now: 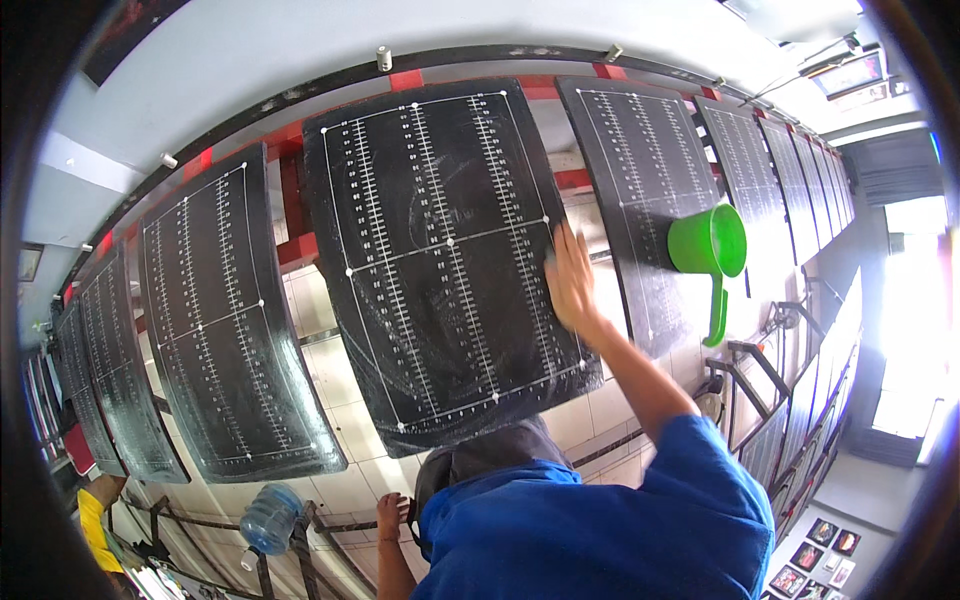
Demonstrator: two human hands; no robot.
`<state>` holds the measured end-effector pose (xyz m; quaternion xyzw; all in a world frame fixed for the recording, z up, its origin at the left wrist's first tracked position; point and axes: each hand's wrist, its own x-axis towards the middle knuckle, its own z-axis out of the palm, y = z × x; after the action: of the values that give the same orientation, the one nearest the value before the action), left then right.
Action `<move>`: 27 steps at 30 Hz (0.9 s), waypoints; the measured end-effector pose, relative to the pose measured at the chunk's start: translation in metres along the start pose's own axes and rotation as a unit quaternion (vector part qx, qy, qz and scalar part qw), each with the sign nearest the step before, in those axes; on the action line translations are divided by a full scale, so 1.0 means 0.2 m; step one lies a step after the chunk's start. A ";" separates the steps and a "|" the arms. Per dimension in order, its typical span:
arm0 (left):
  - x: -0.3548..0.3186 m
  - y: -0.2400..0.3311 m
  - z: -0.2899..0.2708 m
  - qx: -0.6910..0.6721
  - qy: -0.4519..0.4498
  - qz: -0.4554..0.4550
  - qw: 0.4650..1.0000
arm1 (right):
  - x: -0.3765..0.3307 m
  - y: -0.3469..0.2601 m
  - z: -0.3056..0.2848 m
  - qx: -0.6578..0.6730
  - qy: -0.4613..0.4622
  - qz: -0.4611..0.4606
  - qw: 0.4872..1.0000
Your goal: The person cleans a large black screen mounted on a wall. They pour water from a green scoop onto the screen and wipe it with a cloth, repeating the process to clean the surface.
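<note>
If partly, board (450, 300) under right hand (572, 278)

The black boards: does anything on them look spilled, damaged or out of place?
Pale smears mar the dark middle board, and a green dipper seems to rest on the board to its right, odd since no other board visibly holds one.

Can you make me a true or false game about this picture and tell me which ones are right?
1. The right hand is at the middle board's right edge. True.
2. The dipper is red. False: the dipper is green.
3. The left hand is on the middle board. False: the left hand is off it, lower down.
4. The middle board has white lines. True.
5. The shirt is yellow. False: the wearer's shirt is blue.
</note>
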<state>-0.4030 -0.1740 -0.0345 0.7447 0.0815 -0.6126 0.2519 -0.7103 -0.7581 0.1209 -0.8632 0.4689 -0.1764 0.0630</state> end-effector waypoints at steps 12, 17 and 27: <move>0.08 0.04 -0.13 0.064 -0.024 0.105 0.992 | -0.51 -1.51 0.18 0.054 -0.162 -0.055 0.984; -0.02 0.02 -0.23 0.019 0.021 0.072 0.997 | -0.58 -1.27 0.09 0.072 -0.216 -0.028 0.973; -0.09 -0.29 -0.21 -0.016 0.025 0.049 0.998 | -0.77 -1.11 0.13 -0.024 -0.182 0.040 0.982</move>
<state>-0.3951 -0.1005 -0.0281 0.7586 0.0610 -0.5797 0.2913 -0.6022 -0.5091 0.1201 -0.8626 0.4879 -0.0021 0.1340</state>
